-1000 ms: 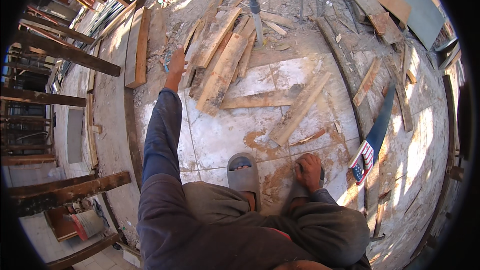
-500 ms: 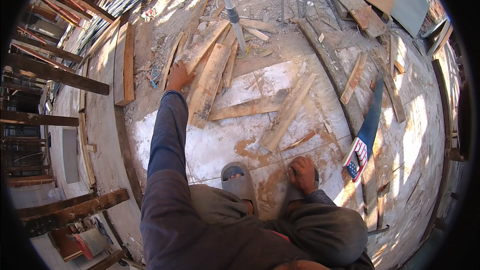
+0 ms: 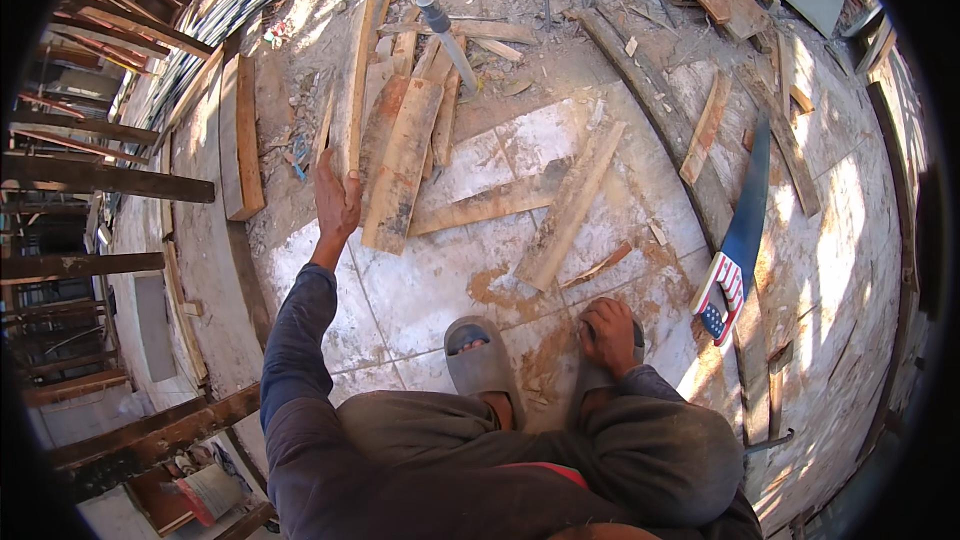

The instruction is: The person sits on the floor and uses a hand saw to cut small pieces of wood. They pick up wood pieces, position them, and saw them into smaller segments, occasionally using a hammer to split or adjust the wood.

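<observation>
My left hand (image 3: 338,202) grips the near end of a long wooden plank (image 3: 350,90), thumb on one side and fingers on the other. The plank points away from me at the left of a loose pile. Beside it lies a stained board (image 3: 405,165), with other boards partly under it. My right hand (image 3: 607,333) hangs low by my right slipper (image 3: 590,385), its fingers curled; what lies under them, if anything, is hidden. A short board (image 3: 572,205) slants across another flat board (image 3: 490,208) on the tiles.
A handsaw (image 3: 742,230) with a patterned handle lies at the right along a long dark beam (image 3: 660,125). A metal post (image 3: 430,15) stands beyond the pile. Thick timber (image 3: 240,140) and bundled rods (image 3: 270,0) are at the left. Sawdust covers some tiles.
My left hand has drawn nearer and swung the plank from a slant over the pile to the pile's left side. My right hand has stayed by the slipper.
</observation>
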Available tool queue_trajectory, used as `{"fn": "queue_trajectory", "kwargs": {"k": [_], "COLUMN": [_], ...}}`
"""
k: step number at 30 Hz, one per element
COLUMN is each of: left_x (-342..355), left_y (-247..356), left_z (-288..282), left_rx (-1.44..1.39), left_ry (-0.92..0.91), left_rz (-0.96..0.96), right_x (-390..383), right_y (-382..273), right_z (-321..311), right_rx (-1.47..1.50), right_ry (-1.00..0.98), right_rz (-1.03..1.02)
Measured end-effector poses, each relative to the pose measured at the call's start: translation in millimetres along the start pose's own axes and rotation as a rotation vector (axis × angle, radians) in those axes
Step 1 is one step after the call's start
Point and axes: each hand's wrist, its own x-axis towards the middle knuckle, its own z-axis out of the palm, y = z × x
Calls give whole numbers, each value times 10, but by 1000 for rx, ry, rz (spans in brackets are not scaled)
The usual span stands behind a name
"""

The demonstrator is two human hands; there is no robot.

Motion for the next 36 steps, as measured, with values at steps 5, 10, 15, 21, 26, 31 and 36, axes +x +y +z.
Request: {"fn": "queue_trajectory", "kwargs": {"k": [5,10,15,21,26,31,36], "left_x": [-802,-658,-269,-291,-555,-628,-184], "left_y": [666,777,581,412,372,164,-183], "left_z": [-133,184,473,481,186,-129,-204], "left_rx": [403,542,266,20,-418,-765,-881], "left_ry": [-418,-432,-509,-611,-592,-437,-360], "left_rz": [-57,32,-254,-296,-401,-615,-671], "right_x": [13,14,-15,-14,-14,-31,-33], "right_y": [-17,-6,15,-1,13,33,46], "right_z": [-9,-20,-20,-44,-48,-11,26], "right_rx": [20,37,59,21,41,21,24], "right_ry": [-3,0,-11,12,-3,2,2], "right_rz": [6,-11,31,11,-1,23,9]}}
